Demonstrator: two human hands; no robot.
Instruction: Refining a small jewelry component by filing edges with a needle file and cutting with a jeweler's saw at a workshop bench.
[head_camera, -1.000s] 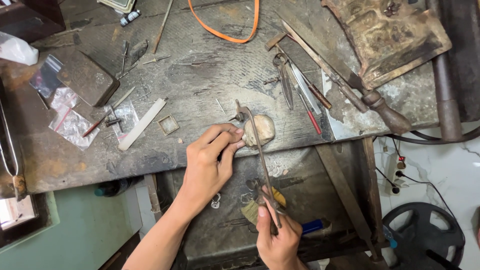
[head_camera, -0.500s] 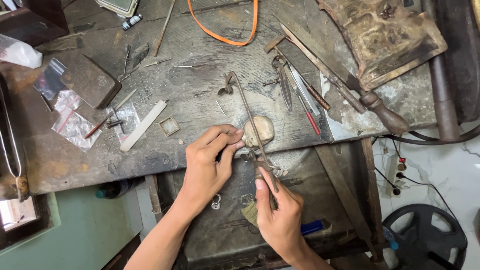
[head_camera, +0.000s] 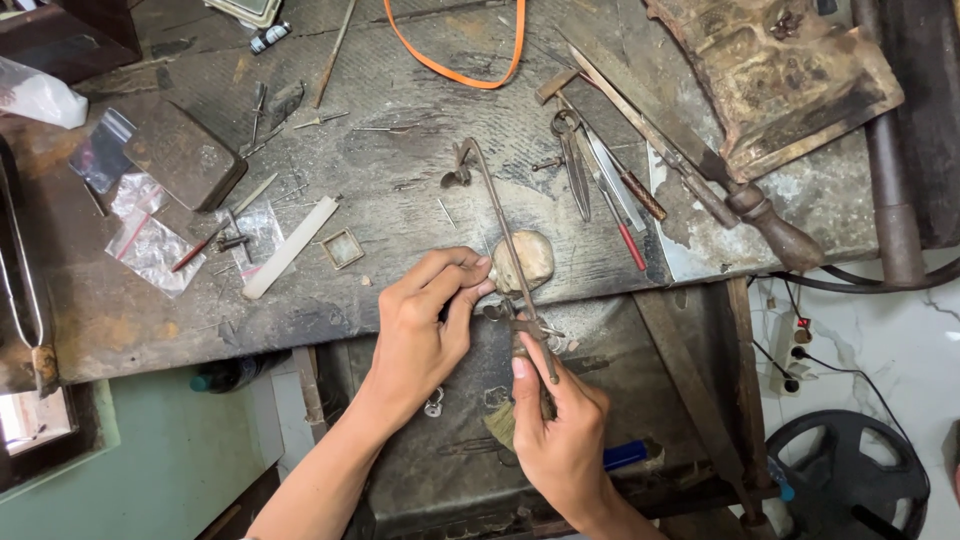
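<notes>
Holding: we see the right hand (head_camera: 560, 430) wrapped around the handle of a jeweller's saw (head_camera: 505, 240), fingers (head_camera: 535, 375) closed tight on it, thumb lying along the frame.
Left hand: we find the left hand (head_camera: 425, 325) with fingers (head_camera: 465, 290) pinched narrow on a small metal piece at the bench edge; the piece itself is too small for us to make out.
Saw position: we see the thin frame run from the right hand up and away across the bench (head_camera: 400, 230), its far clamp resting near the middle of the scarred top.
Contact point: we note the left fingertips pressed beside a pale rounded bench pin (head_camera: 525, 262), which the saw frame crosses.
Just right: we count shears (head_camera: 575, 165), a red-handled tool (head_camera: 625, 230) and a wooden-handled file (head_camera: 700, 190) lying side by side.
Just left: we see a small square frame (head_camera: 343, 248) and a white flat strip (head_camera: 290, 247), near but apart from the left hand.
Further left: we spot clear plastic bags (head_camera: 145, 235) and a dark rectangular steel block (head_camera: 185, 155).
Far edge: we see an orange loop of cord (head_camera: 455, 60) well away from both hands.
Below: we look into an open drawer (head_camera: 450, 470) under the hands.
</notes>
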